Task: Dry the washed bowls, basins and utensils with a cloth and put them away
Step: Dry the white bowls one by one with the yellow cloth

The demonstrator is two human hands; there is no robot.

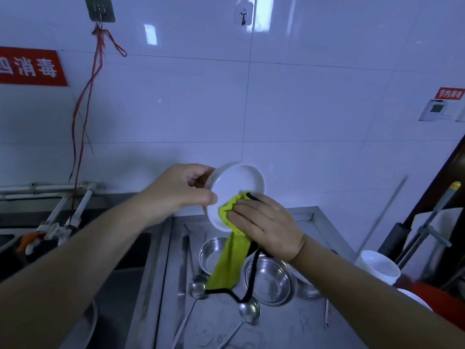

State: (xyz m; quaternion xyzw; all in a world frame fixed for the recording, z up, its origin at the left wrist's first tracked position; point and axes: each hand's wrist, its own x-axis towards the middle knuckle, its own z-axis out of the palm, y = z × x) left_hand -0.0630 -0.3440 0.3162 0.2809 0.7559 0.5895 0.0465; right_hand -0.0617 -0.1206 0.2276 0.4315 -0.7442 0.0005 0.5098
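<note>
My left hand (181, 190) grips a white bowl (239, 182) by its rim and holds it tilted on edge above the steel counter, its hollow facing me. My right hand (266, 222) holds a yellow-green cloth (230, 258) with black trim and presses it against the bowl's lower inside edge. The cloth's free end hangs down over the counter. Below lie two steel bowls (270, 280), one partly behind the cloth, and two steel ladles (197, 285).
A steel counter (289, 331) runs ahead, with a dark sink (120, 273) to the left. White bowls (377, 267) stand at the right beside a metal stand and red object. Pipes and taps cross the left wall; a red cord hangs from a hook.
</note>
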